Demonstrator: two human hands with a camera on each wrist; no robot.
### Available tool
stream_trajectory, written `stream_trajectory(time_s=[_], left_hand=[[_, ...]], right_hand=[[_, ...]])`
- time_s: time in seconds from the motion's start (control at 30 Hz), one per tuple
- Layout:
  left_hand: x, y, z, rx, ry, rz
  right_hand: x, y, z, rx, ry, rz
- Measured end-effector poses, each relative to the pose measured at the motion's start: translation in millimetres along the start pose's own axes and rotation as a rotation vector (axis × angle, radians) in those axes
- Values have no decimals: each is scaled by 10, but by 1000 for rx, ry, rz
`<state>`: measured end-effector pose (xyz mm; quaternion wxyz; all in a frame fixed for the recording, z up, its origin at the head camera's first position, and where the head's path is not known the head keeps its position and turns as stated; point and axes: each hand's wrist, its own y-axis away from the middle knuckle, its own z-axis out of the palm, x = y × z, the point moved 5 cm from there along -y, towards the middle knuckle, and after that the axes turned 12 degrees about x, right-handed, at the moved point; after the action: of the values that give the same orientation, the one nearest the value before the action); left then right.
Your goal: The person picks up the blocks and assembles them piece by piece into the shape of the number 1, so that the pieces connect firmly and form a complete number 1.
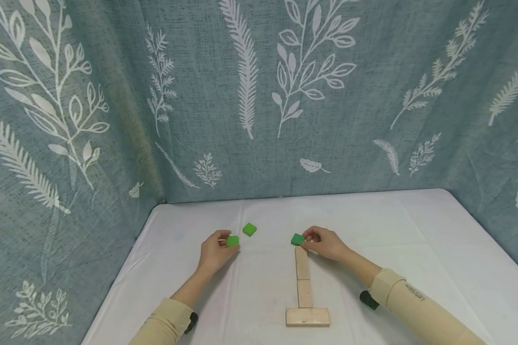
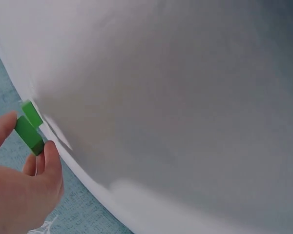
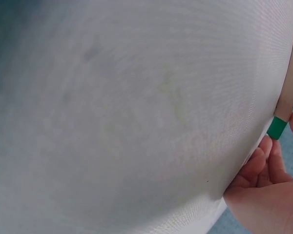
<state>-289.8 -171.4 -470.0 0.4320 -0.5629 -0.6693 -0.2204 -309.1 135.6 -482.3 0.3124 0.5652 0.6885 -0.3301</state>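
My left hand point(image 1: 215, 251) pinches a light green block point(image 1: 232, 241) between thumb and fingertips; the left wrist view shows the same green block point(image 2: 29, 135) held by its two ends. Just beyond it lies a second light green block point(image 1: 249, 229) on the white cloth. With thumb and fingers my right hand point(image 1: 325, 243) grips a darker green block point(image 1: 298, 239) at the far end of a row of wooden planks point(image 1: 302, 262). In the right wrist view that green block point(image 3: 277, 127) meets the plank's end point(image 3: 289, 100).
Nearest me, a wooden crosspiece point(image 1: 307, 317) lies across the foot of the plank row. A white cloth point(image 1: 259, 287) covers the table. Behind and beside it hangs a blue-green leaf-patterned curtain point(image 1: 198, 96).
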Motion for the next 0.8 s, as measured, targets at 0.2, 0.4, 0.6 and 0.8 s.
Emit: stream_trajectory(time_s=[0.2, 0.4, 0.6, 0.8], left_hand=[[63, 35, 40, -31, 45, -6], [100, 76, 106, -79, 80, -33], [152, 106, 172, -117, 84, -22], [229, 134, 251, -155, 95, 5]], right_hand=[[9, 0, 3, -1, -12, 7], [3, 3, 9, -7, 3, 15], [-2, -5, 7, -12, 13, 24], [-14, -1, 7, -8, 9, 43]])
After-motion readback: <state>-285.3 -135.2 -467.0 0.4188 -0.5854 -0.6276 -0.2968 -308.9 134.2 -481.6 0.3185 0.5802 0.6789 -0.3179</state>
